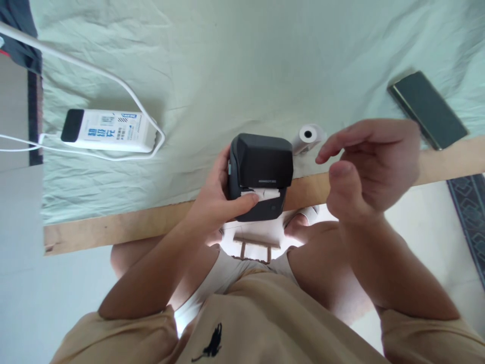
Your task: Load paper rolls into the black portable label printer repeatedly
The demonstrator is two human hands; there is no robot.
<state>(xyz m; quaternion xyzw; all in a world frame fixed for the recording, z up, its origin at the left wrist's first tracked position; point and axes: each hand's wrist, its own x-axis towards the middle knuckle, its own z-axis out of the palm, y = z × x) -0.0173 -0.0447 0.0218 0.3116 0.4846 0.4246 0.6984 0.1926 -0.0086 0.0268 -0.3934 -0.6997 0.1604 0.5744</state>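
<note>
A small black printer (265,162) is held at the front edge of the cloth-covered table by my left hand (222,197). My left thumb presses on a strip of white paper (270,193) at the printer's slot, while the other fingers pass behind its left side, mostly hidden. To the right of the printer lies a white paper roll (307,135) with a dark core. My right hand (375,164) is raised right of the roll, touching nothing, its thumb and index finger apart.
A white power bank (113,130) with white cables (131,91) lies on the left of the green cloth (235,60). A dark phone (430,108) rests at the right, beyond my right hand. The table's wooden edge (113,228) runs along the front.
</note>
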